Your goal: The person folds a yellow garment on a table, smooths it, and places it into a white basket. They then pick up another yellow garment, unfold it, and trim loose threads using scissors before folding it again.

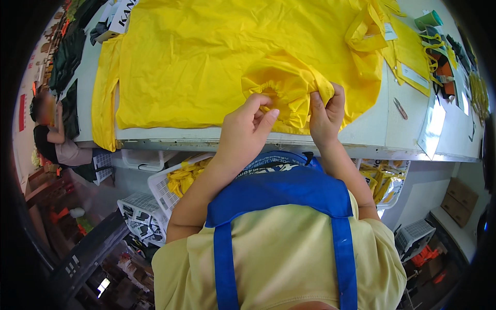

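A large sheet of shiny yellow fabric [191,67] lies spread over the table. At its near right part, a pouch-like section with a gathered, puckered opening [276,89] is lifted toward me. My left hand [247,123] is curled at the left side of this opening, thumb and forefinger on its rim; the other fingertips are partly hidden. On the right, my right hand [327,112] pinches a folded edge of the same yellow fabric between thumb and fingers. The gathered section stands between both hands, just above the table's front edge.
A small snipping tool [400,108] lies right of the fabric, with yellow pieces [411,59] and a green roll [429,20] beyond. A white box [118,23] stands far left. Baskets with yellow items [186,175] sit below the table edge. Another person [54,132] works at far left.
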{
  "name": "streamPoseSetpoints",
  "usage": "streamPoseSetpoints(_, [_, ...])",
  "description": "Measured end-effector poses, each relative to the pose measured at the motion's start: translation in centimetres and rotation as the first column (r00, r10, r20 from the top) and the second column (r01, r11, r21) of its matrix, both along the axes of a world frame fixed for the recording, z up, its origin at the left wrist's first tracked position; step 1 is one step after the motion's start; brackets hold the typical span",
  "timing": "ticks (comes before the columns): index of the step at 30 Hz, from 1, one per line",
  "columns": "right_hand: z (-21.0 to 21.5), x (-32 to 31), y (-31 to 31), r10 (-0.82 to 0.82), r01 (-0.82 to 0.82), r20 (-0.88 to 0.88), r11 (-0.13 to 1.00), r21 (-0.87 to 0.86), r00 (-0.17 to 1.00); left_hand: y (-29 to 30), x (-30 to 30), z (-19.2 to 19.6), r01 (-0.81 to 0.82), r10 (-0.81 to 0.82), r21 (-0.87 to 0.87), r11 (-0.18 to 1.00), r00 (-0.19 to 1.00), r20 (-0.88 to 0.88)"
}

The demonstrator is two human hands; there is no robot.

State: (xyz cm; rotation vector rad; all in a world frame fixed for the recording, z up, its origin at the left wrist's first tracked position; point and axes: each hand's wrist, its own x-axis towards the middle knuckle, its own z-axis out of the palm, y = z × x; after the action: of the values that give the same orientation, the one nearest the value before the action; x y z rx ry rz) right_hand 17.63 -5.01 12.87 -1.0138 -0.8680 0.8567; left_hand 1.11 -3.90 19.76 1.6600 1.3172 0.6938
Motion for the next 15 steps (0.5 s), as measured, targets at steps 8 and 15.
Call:
streamPoseSetpoints(8, [-1.3,5.2,-0.1,0.325,-0.302,-0.001,0.879,-0.37,0.946,0.6,0.6,-1.7,0.022,0.191,-0.278,0.96,0.675,0.713])
streamPoseSetpoints(15, [-14.2,31.8,-4.5,0.096,0.878,0.99,0.459,-0.136,0.103,0.9,1.9,0.3,0.044,0.277,-0.36,0.932,0.556,0.784])
